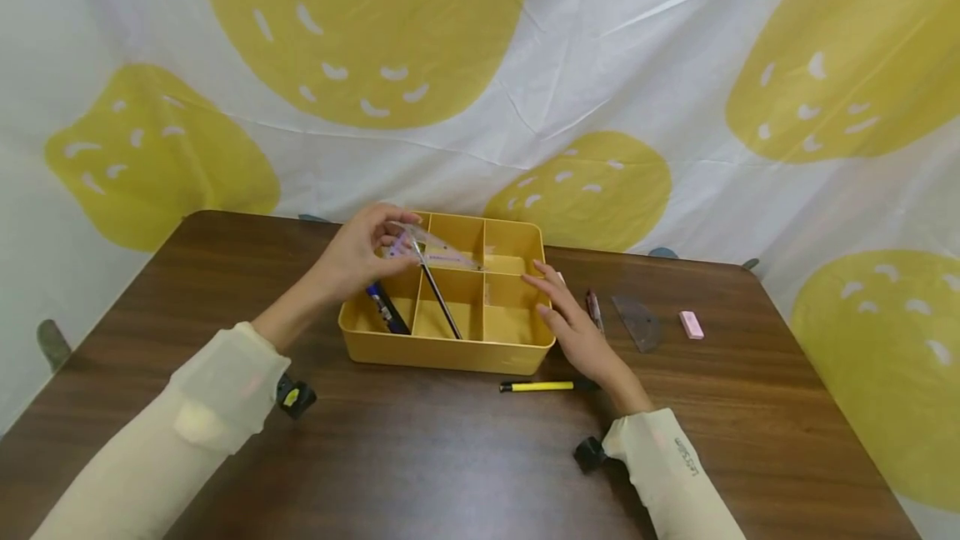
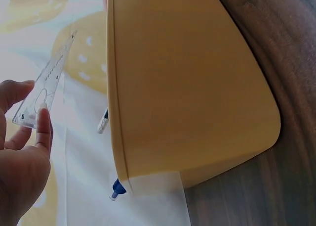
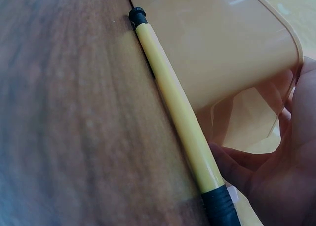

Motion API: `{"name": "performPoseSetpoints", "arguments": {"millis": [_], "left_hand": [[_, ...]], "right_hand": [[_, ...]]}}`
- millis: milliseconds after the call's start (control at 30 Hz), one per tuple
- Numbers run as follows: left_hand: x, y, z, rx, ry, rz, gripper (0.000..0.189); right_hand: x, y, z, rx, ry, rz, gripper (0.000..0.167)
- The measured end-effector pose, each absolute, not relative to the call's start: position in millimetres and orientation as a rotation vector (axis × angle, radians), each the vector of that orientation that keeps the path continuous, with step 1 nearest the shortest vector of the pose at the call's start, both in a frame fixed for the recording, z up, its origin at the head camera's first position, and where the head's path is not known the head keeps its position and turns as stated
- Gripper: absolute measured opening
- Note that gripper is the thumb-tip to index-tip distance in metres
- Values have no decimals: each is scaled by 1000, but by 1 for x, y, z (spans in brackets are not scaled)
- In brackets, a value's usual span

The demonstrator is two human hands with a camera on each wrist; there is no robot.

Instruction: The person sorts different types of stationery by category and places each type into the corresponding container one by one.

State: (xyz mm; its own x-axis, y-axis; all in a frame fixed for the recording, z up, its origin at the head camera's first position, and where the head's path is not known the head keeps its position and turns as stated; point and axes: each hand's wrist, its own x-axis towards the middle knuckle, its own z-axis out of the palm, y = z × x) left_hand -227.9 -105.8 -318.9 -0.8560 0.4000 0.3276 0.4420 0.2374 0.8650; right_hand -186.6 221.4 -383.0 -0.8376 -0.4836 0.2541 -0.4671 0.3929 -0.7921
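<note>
My left hand point(image 1: 358, 250) pinches a clear triangular set square point(image 1: 453, 257) between thumb and fingers, above the yellow divided box point(image 1: 450, 353). In the left wrist view the set square point(image 2: 47, 82) points up and away from the fingertips. Inside the box, a blue-and-black pen point(image 1: 388, 311) leans in the front left compartment, and a slim dark pen point(image 1: 441, 297) slants in the front middle one. My right hand point(image 1: 576, 336) rests at the box's right rim, its fingers stretched over the edge. Its thumb is low by the side wall in the right wrist view.
A yellow-and-black pen point(image 1: 542, 387) lies in front of the box. To the right on the brown table point(image 1: 420, 457) are a dark red pen point(image 1: 595, 312), a clear protractor point(image 1: 637, 323) and a pink eraser point(image 1: 691, 325). A lemon-print cloth point(image 1: 570, 90) hangs behind.
</note>
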Motion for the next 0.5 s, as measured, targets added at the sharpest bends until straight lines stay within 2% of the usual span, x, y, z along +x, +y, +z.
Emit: {"name": "performPoseSetpoints", "arguments": {"millis": [500], "left_hand": [[-250, -106, -315, -911, -2503, -1774, 45]], "right_hand": [[-187, 221, -382, -901, 2597, -1487, 43]]}}
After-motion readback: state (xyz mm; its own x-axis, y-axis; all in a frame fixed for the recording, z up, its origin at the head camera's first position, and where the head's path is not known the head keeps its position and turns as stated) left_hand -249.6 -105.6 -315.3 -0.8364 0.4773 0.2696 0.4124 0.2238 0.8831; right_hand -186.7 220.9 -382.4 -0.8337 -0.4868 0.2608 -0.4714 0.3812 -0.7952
